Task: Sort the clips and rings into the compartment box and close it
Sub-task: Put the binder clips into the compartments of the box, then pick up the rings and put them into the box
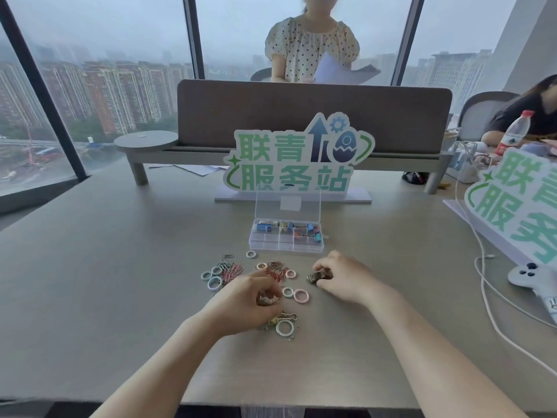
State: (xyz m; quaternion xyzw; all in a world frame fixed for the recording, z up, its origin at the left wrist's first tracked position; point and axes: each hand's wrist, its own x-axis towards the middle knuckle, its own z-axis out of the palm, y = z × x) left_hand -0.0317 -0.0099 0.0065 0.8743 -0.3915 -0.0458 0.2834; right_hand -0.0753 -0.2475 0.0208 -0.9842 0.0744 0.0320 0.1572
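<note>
From the head view, the left hand (251,300) pinches small metal binder clips (266,298) picked from the loose heap of rings (284,327) and pink paper clips (232,271). The right hand (340,277), at 3 o'clock of the heap, grasps a dark binder clip (316,276). The compartment box (286,235) waits at 12 o'clock with its lid (287,203) upright, probably so that both hands can drop pieces in freely.

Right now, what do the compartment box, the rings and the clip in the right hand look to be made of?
Compartment box: clear hard plastic, glossy; the contents and the sign behind its raised lid show through.
Rings: smooth pastel coating, matte-looking; painted metal or plastic, cannot tell.
Clip pinched by the right hand: dark, with a metallic sheen, probably steel.
</note>
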